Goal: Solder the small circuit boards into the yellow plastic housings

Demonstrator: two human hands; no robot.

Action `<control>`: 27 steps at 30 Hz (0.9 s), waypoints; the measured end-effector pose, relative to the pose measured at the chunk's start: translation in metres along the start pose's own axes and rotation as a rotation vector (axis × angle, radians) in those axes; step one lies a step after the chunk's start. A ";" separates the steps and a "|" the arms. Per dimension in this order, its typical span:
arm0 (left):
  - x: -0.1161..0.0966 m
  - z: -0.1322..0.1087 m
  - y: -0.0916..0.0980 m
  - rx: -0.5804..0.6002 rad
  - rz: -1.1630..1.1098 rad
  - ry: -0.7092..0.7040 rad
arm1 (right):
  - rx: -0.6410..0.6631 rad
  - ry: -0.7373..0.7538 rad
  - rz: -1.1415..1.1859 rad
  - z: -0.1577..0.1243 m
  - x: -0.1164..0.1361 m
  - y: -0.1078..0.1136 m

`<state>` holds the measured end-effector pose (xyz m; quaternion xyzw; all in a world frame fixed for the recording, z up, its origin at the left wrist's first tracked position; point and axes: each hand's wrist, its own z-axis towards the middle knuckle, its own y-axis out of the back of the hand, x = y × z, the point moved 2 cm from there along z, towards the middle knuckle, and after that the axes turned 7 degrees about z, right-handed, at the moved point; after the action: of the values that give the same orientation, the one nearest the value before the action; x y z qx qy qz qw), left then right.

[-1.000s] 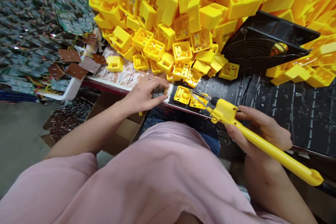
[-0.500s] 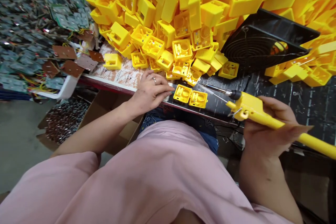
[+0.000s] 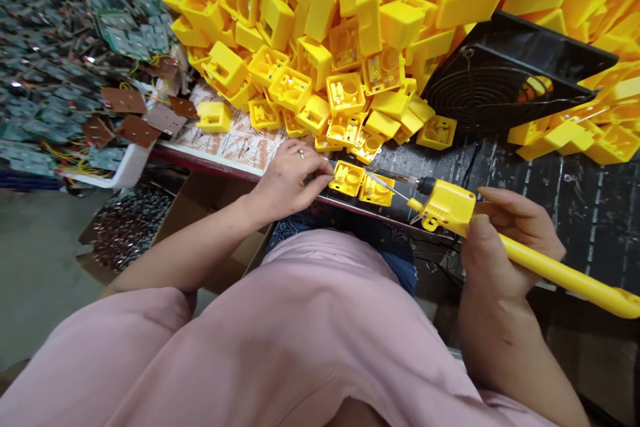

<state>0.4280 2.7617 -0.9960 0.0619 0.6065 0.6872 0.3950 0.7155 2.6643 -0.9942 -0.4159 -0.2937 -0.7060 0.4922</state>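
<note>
The person's right hand (image 3: pixel 513 237) is grasping a yellow soldering tool (image 3: pixel 447 205) by its handle, and the tool's metal shaft (image 3: pixel 403 178) and thin feed tube (image 3: pixel 390 187) are slanting over two small yellow housings. The left housing (image 3: pixel 349 177) and the right housing (image 3: pixel 376 191) are lying open side by side on the black tabletop (image 3: pixel 555 207), near its front edge. The left hand (image 3: pixel 295 177) is bringing thumb and fingertips together at the left housing's near-left corner; whether anything is sitting between them cannot be told. Nor is the view showing whether the hot end is touching plastic or metal. If that end is meeting a yellow wall, through a small slip of the wrist, the plastic could be softening or scarring. The left fingertips are staying exposed to a burn, should the shaft be swinging across the left housing. Nothing is visibly clamping the right housing, so a sideways push from the tool could be sliding it out of line or toward the edge. The heap of yellow housings (image 3: pixel 345 93) is crowding close behind, and a tumbling piece could be jarring both.
</note>
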 end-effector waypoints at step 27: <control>-0.010 0.012 0.002 -0.001 0.327 -0.241 | 0.560 0.393 -0.291 0.014 0.032 -0.029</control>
<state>0.4404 2.7652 -0.9876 0.2410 0.5364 0.7301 0.3481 0.6875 2.6716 -0.9596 -0.0754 -0.4315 -0.7272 0.5286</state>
